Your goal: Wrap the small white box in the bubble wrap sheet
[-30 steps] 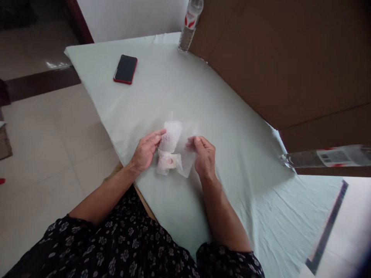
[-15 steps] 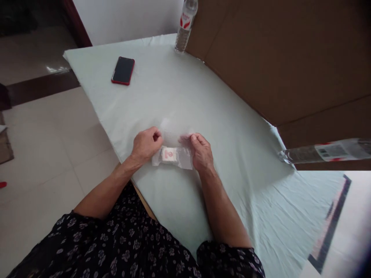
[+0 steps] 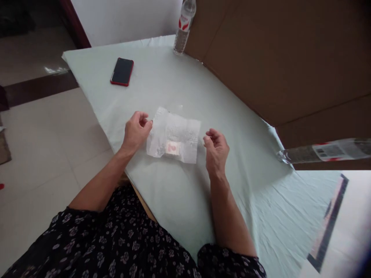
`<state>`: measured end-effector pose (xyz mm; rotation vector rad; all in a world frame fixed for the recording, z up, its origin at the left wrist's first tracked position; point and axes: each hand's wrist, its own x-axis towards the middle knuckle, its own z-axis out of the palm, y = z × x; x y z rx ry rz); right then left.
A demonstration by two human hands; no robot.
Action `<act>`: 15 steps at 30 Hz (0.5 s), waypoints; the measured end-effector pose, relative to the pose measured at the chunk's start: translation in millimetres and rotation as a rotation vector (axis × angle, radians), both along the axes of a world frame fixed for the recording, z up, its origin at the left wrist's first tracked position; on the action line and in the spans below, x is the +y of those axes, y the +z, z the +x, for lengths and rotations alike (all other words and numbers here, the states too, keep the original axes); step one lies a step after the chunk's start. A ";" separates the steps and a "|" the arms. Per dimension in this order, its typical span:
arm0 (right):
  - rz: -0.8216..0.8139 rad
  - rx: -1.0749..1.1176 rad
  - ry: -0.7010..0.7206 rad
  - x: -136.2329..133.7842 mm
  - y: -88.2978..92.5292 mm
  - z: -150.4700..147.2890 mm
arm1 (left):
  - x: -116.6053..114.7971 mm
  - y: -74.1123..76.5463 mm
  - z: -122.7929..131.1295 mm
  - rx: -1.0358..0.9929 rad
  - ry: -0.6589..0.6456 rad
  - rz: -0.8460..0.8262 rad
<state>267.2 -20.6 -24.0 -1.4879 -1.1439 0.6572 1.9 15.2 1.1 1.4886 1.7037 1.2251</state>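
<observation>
Nearest, a dark floral-printed garment (image 3: 124, 247) is seen. Beyond it, on a table covered in pale green cloth (image 3: 179, 193), a translucent white bubble-wrap sheet (image 3: 176, 129) is laid flat between the hands, with a small pink-printed white packet (image 3: 173, 148) seemingly inside. The right hand (image 3: 216, 148) is held half curled and empty, just beside the sheet. The left hand (image 3: 136, 129) is curled at the sheet's left edge; whether that edge is pinched cannot be told. Farther off, a red-cased black phone (image 3: 122, 71) and a clear plastic water bottle (image 3: 182, 27) are placed.
</observation>
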 end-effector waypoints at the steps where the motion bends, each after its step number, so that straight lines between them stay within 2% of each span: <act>1: -0.002 -0.035 0.067 -3.2 5.1 1.0 | -7.0 4.5 1.5 0.023 -0.039 0.046; 4: -0.069 -0.112 0.317 -10.0 19.4 -2.8 | -25.7 16.2 5.9 0.135 -0.318 0.123; 6: -0.101 -0.178 0.408 -13.0 25.7 -7.4 | -32.6 18.5 7.1 0.224 -0.479 0.117; 8: -0.092 -0.225 0.468 -17.5 30.0 -10.0 | -35.8 16.3 5.1 0.307 -0.564 0.095; 11: -0.064 -0.224 0.685 -31.1 36.0 -9.0 | -38.7 9.0 -4.1 0.359 -0.537 0.078; 15: -0.134 -0.267 1.077 -57.3 40.2 -8.2 | -41.0 -1.7 -17.8 0.301 -0.364 -0.048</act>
